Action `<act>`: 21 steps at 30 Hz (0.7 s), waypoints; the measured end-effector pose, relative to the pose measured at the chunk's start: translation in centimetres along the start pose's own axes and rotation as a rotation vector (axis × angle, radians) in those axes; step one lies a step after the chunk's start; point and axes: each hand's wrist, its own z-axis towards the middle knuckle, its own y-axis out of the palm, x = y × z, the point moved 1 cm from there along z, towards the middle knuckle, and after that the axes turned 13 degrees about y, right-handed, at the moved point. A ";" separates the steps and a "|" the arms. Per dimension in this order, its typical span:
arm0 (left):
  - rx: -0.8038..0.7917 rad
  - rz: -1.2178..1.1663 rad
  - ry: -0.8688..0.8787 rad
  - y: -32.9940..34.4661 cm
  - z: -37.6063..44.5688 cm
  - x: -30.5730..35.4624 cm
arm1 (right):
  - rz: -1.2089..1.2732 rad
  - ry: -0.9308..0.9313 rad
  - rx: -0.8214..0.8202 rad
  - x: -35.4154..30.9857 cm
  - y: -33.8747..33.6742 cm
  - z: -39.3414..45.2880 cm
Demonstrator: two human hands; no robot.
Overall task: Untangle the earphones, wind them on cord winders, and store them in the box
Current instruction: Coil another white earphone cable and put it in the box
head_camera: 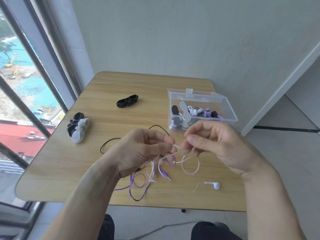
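Observation:
Above the middle of the wooden table [103, 94], my left hand [142, 149] and my right hand [213, 144] each pinch the pale pink earphone cord [190, 172], which hangs in loops between them. A purple earphone cord [136, 187] tangles with it below and trails onto the table, its plug [166, 175] dangling. A white earbud [214, 185] lies on the table at the right. A black cord [110, 142] curves behind my left hand. The clear plastic box [225, 103] stands open at the back right, holding several wound earphones.
A black cord winder [127, 101] lies at the table's back middle. A black and a white winder [78, 129] sit together near the left edge. A window runs along the left, a wall behind the table. My knees show below the front edge.

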 end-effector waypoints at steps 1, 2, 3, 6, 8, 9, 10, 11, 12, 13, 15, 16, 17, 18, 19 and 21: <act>0.036 -0.017 0.016 -0.1 0.1 0.2 | -0.036 -0.013 0.091 0.4 -0.4 0.2; 0.056 -0.035 0.032 -0.2 0.2 0.3 | -0.104 -0.010 0.143 0.8 -0.7 0.4; 0.060 -0.065 0.050 -0.4 0.3 0.5 | -0.192 0.011 0.135 1.1 -0.7 0.6; 0.065 -0.205 0.078 -0.9 0.3 1.4 | -0.374 0.087 -0.048 1.9 0.6 1.1; 0.091 -0.250 0.100 -1.0 0.2 1.9 | -0.336 0.086 -0.053 1.9 1.7 1.4; 0.106 -0.247 0.113 -1.1 0.0 2.1 | -0.274 0.075 -0.028 1.6 2.3 1.4; 0.119 -0.232 0.122 -1.2 -0.1 2.3 | -0.207 0.057 0.004 1.3 2.7 1.4; 0.128 -0.208 0.125 -1.3 -0.2 2.3 | -0.150 0.021 0.045 1.0 2.9 1.3; 0.135 -0.170 0.123 -1.5 -0.3 2.4 | -0.107 -0.029 0.094 0.6 3.0 1.3; 0.142 -0.113 0.118 -1.7 -0.4 2.3 | -0.072 -0.080 0.143 0.3 2.9 1.3; 0.141 0.045 0.102 -2.2 -0.5 2.1 | -0.008 -0.146 0.213 -0.2 2.4 1.2; 0.118 0.116 0.091 -2.3 -0.6 2.0 | 0.017 -0.156 0.225 -0.3 2.1 1.2; 0.080 0.175 0.079 -2.3 -0.7 1.9 | 0.033 -0.152 0.227 -0.4 2.0 1.1; 0.032 0.224 0.075 -2.2 -0.8 1.9 | 0.040 -0.146 0.224 -0.4 1.8 1.1; -0.016 0.266 0.074 -2.0 -0.9 1.8 | 0.040 -0.144 0.221 -0.4 1.8 1.0; -0.081 0.307 0.082 -1.5 -0.8 1.7 | 0.016 -0.153 0.215 -0.3 1.7 1.0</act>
